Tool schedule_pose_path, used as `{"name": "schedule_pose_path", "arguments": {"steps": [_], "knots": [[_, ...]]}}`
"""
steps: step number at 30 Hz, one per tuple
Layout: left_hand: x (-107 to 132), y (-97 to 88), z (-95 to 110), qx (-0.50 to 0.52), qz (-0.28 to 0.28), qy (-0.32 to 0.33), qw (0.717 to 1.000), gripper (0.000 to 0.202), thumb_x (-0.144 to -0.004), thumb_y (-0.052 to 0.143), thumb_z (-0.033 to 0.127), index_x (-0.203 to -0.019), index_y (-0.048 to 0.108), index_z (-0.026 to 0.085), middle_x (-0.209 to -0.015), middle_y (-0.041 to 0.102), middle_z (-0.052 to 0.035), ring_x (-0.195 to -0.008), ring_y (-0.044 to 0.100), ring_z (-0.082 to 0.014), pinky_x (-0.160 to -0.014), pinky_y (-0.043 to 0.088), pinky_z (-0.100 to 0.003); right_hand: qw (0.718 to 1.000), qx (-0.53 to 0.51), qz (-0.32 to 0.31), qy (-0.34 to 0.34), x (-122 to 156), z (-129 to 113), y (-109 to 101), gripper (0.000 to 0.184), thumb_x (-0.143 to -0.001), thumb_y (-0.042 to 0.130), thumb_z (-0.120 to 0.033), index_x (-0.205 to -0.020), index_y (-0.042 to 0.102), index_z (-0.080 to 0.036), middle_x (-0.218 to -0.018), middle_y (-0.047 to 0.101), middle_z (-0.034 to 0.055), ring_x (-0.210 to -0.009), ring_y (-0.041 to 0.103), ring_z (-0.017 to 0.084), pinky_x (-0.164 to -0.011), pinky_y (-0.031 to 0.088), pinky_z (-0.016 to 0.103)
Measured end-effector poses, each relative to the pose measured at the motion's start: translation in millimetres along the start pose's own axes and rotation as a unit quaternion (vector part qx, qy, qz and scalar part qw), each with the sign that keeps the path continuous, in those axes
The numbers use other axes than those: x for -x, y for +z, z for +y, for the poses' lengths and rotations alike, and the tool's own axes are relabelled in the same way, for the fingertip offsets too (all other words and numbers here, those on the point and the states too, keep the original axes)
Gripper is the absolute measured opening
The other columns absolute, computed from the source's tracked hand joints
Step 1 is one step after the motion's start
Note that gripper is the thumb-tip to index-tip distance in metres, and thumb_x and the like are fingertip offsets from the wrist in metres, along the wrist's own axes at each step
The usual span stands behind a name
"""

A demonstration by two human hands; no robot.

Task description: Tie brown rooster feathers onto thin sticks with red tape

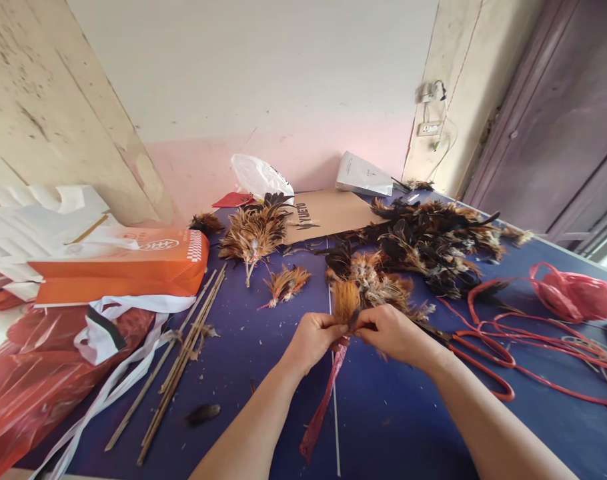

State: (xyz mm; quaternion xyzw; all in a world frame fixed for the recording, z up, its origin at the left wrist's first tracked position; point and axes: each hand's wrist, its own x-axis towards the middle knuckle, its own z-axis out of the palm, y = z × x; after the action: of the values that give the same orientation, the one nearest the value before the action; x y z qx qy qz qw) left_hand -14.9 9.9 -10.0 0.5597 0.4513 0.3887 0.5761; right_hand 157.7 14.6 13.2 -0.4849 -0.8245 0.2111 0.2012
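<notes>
The left forearm (251, 413) and right forearm (483, 407) slant up from the lower edge, converging just right of centre. There the left hand's (311, 340) grip clasps an upright orange feather bundle (345, 300) by its base, pink plastic strip (325, 403) trailing below; the right hand (396, 331), wrist bent inward, pinches a dark feather (354, 318) against it.

Table (233, 367): passable lane from near edge toward middle, between sticks (175, 379) and left arm (261, 407); loose feather (203, 415) in it. Blocked: left edge by bags (118, 273), right edge by red string (578, 293), far right by feather pile (428, 247).
</notes>
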Motion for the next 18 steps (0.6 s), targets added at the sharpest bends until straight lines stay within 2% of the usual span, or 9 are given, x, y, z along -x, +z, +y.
{"name": "schedule_pose_path", "arguments": {"steps": [4,11,15,18], "knots": [[-2,-2.7,-8,-0.024,-0.033,0.011,0.999,0.028,-0.066,0.063,0.037,-0.071,0.069,0.01,-0.06,0.064,-0.0063,-0.054,0.056,-0.014,-0.051,0.041,-0.024,0.998,0.054,-0.006,-0.012,0,-1,1,0.018,-0.072,0.047,-0.022,-0.068,0.065,-0.02,-0.064,0.064,0.0003,-0.058,0.054,0.012,-0.053,0.033,0.02],[-1,-3.1,-11,-0.066,-0.055,0.012,0.996,0.025,-0.065,0.061,0.035,-0.064,0.067,0.011,-0.059,0.062,-0.0047,-0.053,0.054,-0.0134,-0.055,0.043,-0.026,0.99,0.132,0.0,-0.042,1,0,4,0.015,-0.073,0.049,-0.022,-0.069,0.064,-0.021,-0.069,0.065,0.0013,-0.064,0.057,0.014,-0.057,0.033,0.022],[-1,-4.1,-12,-0.084,-0.062,0.023,0.994,0.023,-0.066,0.06,0.034,-0.06,0.065,0.013,-0.056,0.061,-0.0032,-0.051,0.053,-0.0134,-0.054,0.042,-0.026,0.989,0.134,0.014,-0.061,0,-2,5,0.015,-0.075,0.05,-0.024,-0.069,0.064,-0.021,-0.069,0.065,0.0007,-0.065,0.057,0.013,-0.058,0.034,0.022],[-1,-5.0,-11,-0.077,-0.055,0.028,0.995,0.023,-0.067,0.06,0.033,-0.059,0.065,0.013,-0.053,0.06,-0.0026,-0.049,0.053,-0.0127,-0.053,0.042,-0.025,0.993,0.092,0.034,-0.073,0,-1,-1,0.015,-0.075,0.051,-0.024,-0.07,0.065,-0.022,-0.07,0.065,0.0001,-0.065,0.057,0.013,-0.059,0.036,0.021]]}}
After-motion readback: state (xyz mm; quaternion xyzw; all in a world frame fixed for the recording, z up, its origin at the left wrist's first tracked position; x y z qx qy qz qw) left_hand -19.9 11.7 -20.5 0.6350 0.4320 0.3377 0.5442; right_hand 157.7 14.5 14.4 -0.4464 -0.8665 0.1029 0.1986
